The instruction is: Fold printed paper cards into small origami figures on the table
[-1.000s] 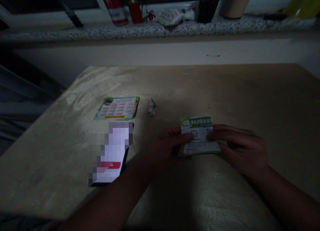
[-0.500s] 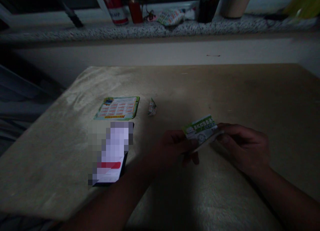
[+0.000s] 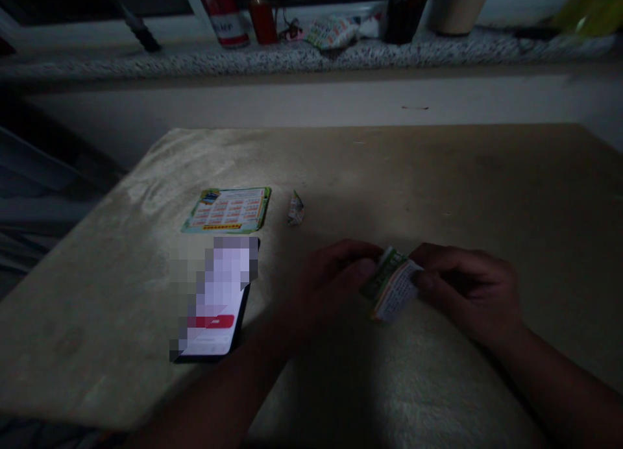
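Note:
Over the table, a small printed paper slip [image 3: 394, 290], green on one part and white with lines of print on the other, is held tilted between both hands. My right hand [image 3: 467, 287] pinches its right edge between thumb and fingers. At the slip's upper left, my left hand [image 3: 335, 274] has its thumb and forefinger closed on the corner; its other fingers are hidden. A small folded piece of printed paper [image 3: 296, 209] stands on the table beyond my left hand.
A phone [image 3: 221, 293] with a lit, partly blurred screen lies on the left of the table [image 3: 438, 176], beside my left forearm. Behind it is a printed calendar card [image 3: 228, 210]. A red can [image 3: 226, 17], a small bottle [image 3: 263, 21] and a crumpled packet [image 3: 333, 34] line the stone sill.
The slip has been turned, so its printed white part now faces me and hangs lower. My left fingers have shifted from its lower left to its upper left corner.

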The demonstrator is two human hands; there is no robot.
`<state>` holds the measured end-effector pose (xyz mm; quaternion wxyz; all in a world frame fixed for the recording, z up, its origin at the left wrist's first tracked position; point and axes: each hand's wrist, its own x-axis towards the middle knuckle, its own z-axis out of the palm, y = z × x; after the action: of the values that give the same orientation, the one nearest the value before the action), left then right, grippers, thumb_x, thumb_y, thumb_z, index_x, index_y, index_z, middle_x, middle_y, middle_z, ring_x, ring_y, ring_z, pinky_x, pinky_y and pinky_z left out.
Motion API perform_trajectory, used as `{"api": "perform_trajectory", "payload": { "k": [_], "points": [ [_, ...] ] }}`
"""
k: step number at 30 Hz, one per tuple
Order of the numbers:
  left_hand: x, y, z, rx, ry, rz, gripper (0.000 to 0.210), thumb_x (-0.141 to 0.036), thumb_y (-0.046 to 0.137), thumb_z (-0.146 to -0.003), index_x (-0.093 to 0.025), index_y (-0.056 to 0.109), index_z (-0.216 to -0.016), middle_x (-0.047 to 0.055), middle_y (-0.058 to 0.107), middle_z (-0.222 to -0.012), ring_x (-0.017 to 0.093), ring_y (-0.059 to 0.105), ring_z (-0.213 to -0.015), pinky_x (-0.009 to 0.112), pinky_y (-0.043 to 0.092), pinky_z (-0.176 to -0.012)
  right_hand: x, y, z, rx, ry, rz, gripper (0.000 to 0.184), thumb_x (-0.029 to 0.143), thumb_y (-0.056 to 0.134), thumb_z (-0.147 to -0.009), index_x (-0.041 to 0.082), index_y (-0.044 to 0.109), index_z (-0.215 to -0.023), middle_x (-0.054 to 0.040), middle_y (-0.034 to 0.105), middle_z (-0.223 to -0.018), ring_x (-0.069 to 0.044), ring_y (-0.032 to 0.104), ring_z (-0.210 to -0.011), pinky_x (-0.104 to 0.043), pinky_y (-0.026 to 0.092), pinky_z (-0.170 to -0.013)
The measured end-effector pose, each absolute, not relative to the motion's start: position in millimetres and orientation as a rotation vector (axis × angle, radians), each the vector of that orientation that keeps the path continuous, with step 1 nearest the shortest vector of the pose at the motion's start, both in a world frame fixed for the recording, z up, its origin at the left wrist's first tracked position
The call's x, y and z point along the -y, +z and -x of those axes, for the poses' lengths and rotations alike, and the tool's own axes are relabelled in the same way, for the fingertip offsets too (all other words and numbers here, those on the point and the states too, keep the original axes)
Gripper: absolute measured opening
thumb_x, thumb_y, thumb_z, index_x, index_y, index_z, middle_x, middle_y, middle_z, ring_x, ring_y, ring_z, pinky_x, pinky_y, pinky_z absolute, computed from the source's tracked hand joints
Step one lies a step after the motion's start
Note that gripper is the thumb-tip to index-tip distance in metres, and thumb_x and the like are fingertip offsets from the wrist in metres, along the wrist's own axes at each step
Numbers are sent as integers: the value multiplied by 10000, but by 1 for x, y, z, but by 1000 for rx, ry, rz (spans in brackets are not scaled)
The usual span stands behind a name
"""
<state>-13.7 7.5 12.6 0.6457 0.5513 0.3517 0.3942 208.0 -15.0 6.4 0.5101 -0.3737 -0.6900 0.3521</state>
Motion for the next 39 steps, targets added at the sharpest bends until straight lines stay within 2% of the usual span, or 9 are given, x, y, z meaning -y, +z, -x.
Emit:
{"api": "perform_trajectory", "payload": {
  "k": [3, 6, 11, 14, 21, 25, 32, 39],
  "points": [
    [-5, 12, 12, -841, 852, -1328, 340, -437, 762, -830, -172, 750, -1044, 78, 761, -965, 206, 688, -875, 304, 541, -786, 13, 5, -207, 1757, 817, 849, 168, 79, 711, -854, 235, 718, -915, -23, 742, -762, -179, 712, -659, -313, 587, -585],
    [-3, 9, 8, -905, 875, -1361, 301, -405, 794, -807, -178, 746, -998, 58, 746, -908, 184, 662, -830, 292, 532, -762, 13, 4, -205, 1801, 748, 812, 212, 49, 731, -820, 232, 714, -925, -26, 745, -785, -180, 717, -679, -314, 584, -600],
    [0, 9, 6, -920, 946, -1337, 197, -368, 762, -852, -191, 747, -938, 24, 720, -830, 144, 640, -760, 249, 520, -708, 17, 2, -206, 1710, 724, 984, 250, 120, 781, -812, 243, 722, -1021, -24, 776, -828, -174, 743, -718, -275, 597, -641],
    [1, 9, 7, -969, 982, -1328, 198, -387, 763, -850, -197, 746, -905, 24, 715, -821, 147, 639, -745, 244, 524, -677, 17, 4, -205, 1648, 783, 1017, 216, 168, 799, -810, 240, 745, -1007, -33, 791, -862, -174, 752, -741, -266, 608, -672],
    [3, 9, 7, -1001, 1069, -1342, 184, -383, 760, -851, -203, 743, -880, 25, 709, -823, 154, 665, -766, 245, 548, -689, 15, 7, -199, 1545, 989, 965, 144, 204, 788, -833, 242, 785, -972, -53, 806, -873, -194, 764, -778, -283, 635, -682],
    [2, 11, 7, -989, 1069, -1346, 181, -377, 757, -851, -201, 744, -893, 36, 723, -842, 166, 675, -779, 262, 561, -699, 15, 10, -197, 1516, 945, 940, 122, 207, 796, -826, 254, 799, -938, -43, 801, -844, -184, 756, -747, -277, 639, -654],
    [3, 9, 7, -975, 1083, -1339, 112, -323, 763, -855, -213, 757, -878, 16, 731, -852, 147, 684, -806, 249, 560, -741, 15, 12, -196, 1522, 894, 909, 188, 91, 768, -808, 246, 804, -909, -35, 786, -816, -171, 735, -727, -278, 620, -626],
    [2, 9, 8, -967, 1068, -1279, 99, -305, 783, -830, -211, 766, -857, 8, 738, -824, 145, 682, -783, 246, 555, -729, 16, 11, -196, 1572, 821, 894, 207, 85, 754, -809, 254, 799, -920, -36, 786, -802, -193, 730, -711, -322, 615, -607]
  ]
}}
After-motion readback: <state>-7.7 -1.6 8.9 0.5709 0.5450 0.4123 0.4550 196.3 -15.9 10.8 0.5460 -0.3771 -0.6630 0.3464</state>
